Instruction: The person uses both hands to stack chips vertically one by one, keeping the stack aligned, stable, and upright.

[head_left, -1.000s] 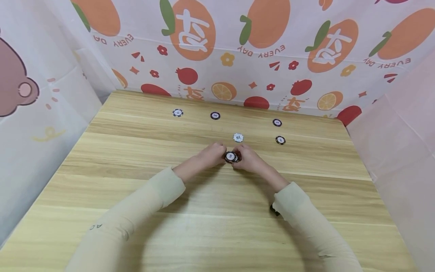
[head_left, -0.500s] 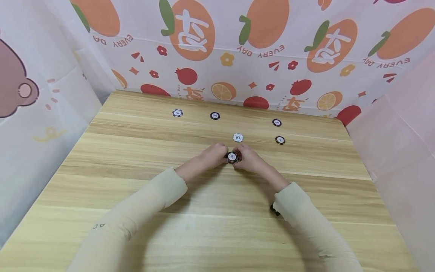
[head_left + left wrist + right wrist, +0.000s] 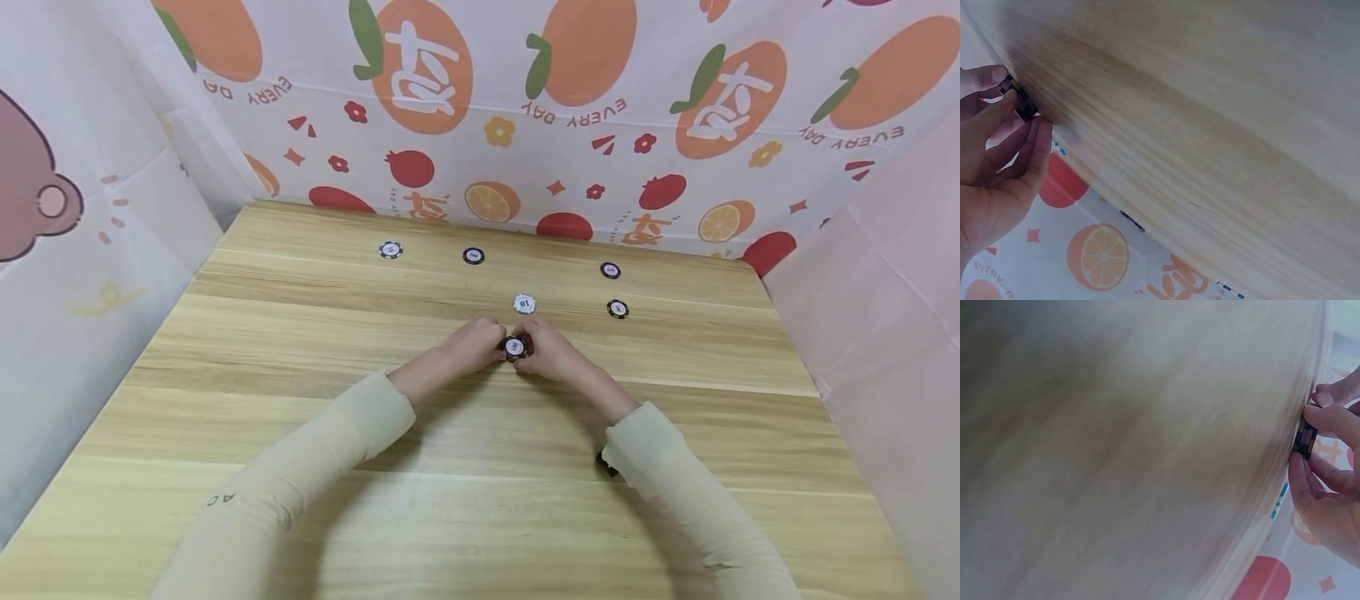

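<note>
Stacked chips (image 3: 514, 347) sit just below the white chip (image 3: 525, 303) near the middle of the head view, squarely between the left hand (image 3: 478, 340) and the right hand (image 3: 546, 348) – neither is nearer, as both touch the pile. That facing pinch looks like the relation any further move turns on. From above the pile is round, with no long axis; in the right wrist view its layered edge shows it wider than tall, broad faces roughly parallel to the tabletop (image 3: 465, 517). Whether it rests there I cannot tell. Right thumb and fingers grip opposite edges; left thumb and fingertips pinch the other side, partly hidden. Both forearms slant inward from the lower corners of the frame, knuckles nearly meeting – wrists low over the wood.
</note>
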{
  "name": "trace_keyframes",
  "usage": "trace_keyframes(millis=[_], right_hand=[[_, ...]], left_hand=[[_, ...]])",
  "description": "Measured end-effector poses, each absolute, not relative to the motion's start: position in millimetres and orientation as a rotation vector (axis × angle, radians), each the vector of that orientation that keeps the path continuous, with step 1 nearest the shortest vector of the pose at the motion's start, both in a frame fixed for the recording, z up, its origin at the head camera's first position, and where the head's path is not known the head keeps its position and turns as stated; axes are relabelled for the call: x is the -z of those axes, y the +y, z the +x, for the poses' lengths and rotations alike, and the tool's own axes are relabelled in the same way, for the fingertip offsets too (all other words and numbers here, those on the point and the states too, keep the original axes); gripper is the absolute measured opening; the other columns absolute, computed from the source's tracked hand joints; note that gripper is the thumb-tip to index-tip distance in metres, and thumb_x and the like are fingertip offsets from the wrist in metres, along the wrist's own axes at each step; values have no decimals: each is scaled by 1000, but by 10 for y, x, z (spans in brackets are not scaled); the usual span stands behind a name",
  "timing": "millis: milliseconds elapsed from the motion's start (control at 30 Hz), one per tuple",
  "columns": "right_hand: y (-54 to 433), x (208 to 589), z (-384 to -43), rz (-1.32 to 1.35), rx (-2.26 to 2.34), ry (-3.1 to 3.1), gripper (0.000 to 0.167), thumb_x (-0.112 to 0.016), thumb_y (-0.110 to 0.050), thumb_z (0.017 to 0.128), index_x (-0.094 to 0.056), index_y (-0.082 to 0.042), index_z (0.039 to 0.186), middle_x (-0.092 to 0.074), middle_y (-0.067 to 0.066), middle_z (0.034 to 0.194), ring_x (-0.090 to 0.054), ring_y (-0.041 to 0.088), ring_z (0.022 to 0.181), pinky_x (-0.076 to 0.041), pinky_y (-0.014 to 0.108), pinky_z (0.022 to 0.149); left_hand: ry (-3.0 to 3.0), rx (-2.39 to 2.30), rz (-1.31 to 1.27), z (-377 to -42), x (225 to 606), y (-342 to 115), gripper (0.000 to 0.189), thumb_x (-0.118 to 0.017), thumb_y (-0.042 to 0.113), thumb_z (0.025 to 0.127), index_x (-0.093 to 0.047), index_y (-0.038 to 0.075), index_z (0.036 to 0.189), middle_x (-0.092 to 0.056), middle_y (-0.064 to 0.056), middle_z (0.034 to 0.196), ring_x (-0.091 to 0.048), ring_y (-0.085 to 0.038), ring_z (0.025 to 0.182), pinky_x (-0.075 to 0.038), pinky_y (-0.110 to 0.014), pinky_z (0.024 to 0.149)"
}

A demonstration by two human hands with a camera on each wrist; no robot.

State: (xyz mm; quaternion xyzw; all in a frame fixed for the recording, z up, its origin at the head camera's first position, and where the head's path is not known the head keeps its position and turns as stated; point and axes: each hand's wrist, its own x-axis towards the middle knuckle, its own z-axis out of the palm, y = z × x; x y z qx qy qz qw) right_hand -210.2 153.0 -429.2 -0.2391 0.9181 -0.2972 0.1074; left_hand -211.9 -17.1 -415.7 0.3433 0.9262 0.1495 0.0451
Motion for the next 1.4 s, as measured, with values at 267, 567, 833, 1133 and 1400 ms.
trace_keyframes(millis=[267,567,833,1133,1400], right_hand=[[1510,4290,-2082,-661,825,2726,45,-76,-7,72,-55,4,110,-49,13,107,-51,25,98,-43,34,86],[1479,4275,-2058,-555,757,2768,37,-76,-9,73,-57,2,103,-51,11,99,-52,23,89,-45,34,79],[1472,4280,-2059,-522,759,2777,35,-76,-10,73,-59,0,102,-52,11,99,-53,23,89,-45,33,79],[1380,4258,-2071,-575,749,2778,31,-75,-11,74,-61,2,99,-57,10,93,-54,22,86,-46,32,77],[1220,4276,-2134,-647,706,2798,31,-75,-13,74,-62,1,99,-61,9,90,-55,20,84,-45,31,75]], left_hand=[[2824,-444,1047,-2102,4150,-164,21,-72,10,79,-63,-5,89,-58,-16,83,-58,-26,76,-49,-33,66],[2843,-463,1063,-2099,4178,-145,18,-71,8,77,-62,-5,83,-56,-15,79,-57,-26,72,-49,-33,62],[2857,-476,1048,-2112,4202,-134,16,-72,8,75,-61,-3,78,-56,-15,78,-56,-26,70,-48,-34,60],[2826,-505,1004,-2128,4199,-226,16,-71,9,78,-62,-3,79,-56,-15,80,-55,-25,70,-47,-33,61],[2822,-509,946,-2152,4196,-388,15,-71,9,78,-63,-3,79,-56,-15,80,-56,-26,72,-49,-34,63]])
